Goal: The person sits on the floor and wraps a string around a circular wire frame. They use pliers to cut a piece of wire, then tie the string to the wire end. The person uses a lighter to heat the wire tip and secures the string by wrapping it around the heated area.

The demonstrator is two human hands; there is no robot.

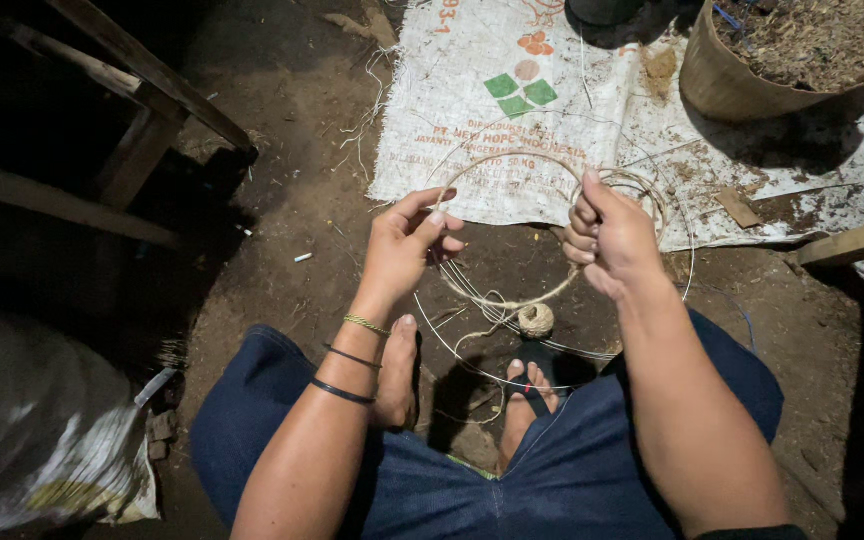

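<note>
A thin cane hoop was held up between the two hands, above the bare earth floor and just in front of the knees. The left hand was closed on the hoop's left side, thumb and forefinger pinched on the strand. The right hand was curled shut round the right side, where several loops of the same thin cane seemed to be gathered; how many lay in the grip could not be told. Further loose turns were seen hanging lower, down to the feet. A small ball of twine lay on the ground under the hoop, just beyond the toes, with a strand trailing from it.

The step in hand was judged to be the shaping and steadying of the ring, with binding not yet begun. A next move would call for one hand to be freed while the other kept the coils from springing apart.

Farther out, a white woven sack was spread on the floor, a round basket of dry litter stood on it, and wooden beams crossed the dark left side.
</note>
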